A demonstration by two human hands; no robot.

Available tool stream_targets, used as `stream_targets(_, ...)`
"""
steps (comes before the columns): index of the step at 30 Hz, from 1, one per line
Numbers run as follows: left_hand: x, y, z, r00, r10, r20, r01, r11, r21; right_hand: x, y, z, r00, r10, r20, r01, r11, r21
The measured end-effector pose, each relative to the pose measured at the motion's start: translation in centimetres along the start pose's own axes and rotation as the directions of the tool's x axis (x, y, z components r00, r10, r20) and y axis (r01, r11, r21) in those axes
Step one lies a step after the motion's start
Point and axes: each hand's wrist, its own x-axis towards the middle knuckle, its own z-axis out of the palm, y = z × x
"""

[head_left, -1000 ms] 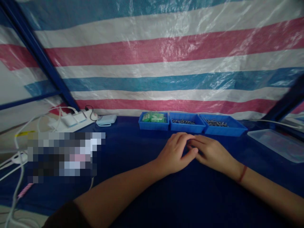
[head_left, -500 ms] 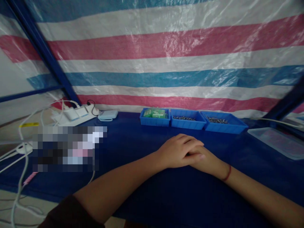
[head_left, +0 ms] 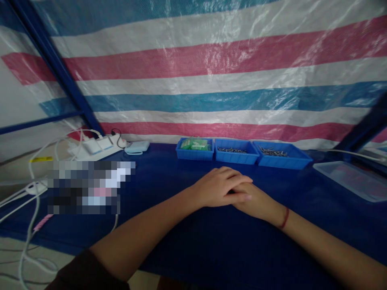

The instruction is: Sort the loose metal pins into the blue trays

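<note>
My left hand rests across the back of my right hand, above the blue tabletop. The left fingers are stretched out over it, with the thumb apart on the near side, and nothing shows in that hand. Most of my right fingers are hidden beneath the left hand, so their pose cannot be seen. A thin red string bracelet circles my right wrist.
Behind my hands stand a blue bin of green-and-clear packets and two blue bins of small metal pieces. A translucent lid lies right. A power strip, cables and a light-blue case lie left.
The view has shifted slightly, so the bins and both hands sit a little further left in the picture. My hands keep the same pose, left over right.
</note>
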Motion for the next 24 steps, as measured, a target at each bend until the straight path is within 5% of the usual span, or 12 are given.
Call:
stream_targets(3, -0.4, -1.9, -1.8, 0.998, -0.033, -0.057, 0.041, 0.987, 0.158, 0.5, -0.7, -0.9, 0.987, -0.028, 0.159, 0.033, 0.999, -0.031)
stream_targets(6, -1.0, -4.6, -3.3, 0.963, -0.193, -0.190, 0.251, 0.897, 0.364, 0.7, -1.1, -1.5, 0.968, 0.006, 0.250, 0.018, 0.996, -0.091)
stream_targets(10, -1.6, -6.8, -3.8, 0.945, -0.289, -0.152, 0.327, 0.839, 0.435, 0.6, -1.0, -1.7, 0.966, 0.001, 0.259, 0.025, 0.995, -0.097)
stream_targets(18, -1.2, -5.9, -3.0, 0.922, -0.360, -0.141, 0.383, 0.799, 0.463, 0.6, -0.8, -1.6, 0.967, -0.013, 0.254, 0.036, 0.996, -0.085)
stream_targets(24, -1.1, -3.9, -5.7, 0.944, -0.328, 0.049, 0.283, 0.874, 0.395, 0.6, -0.7, -1.8, 0.961, 0.009, 0.278, 0.022, 0.994, -0.110)
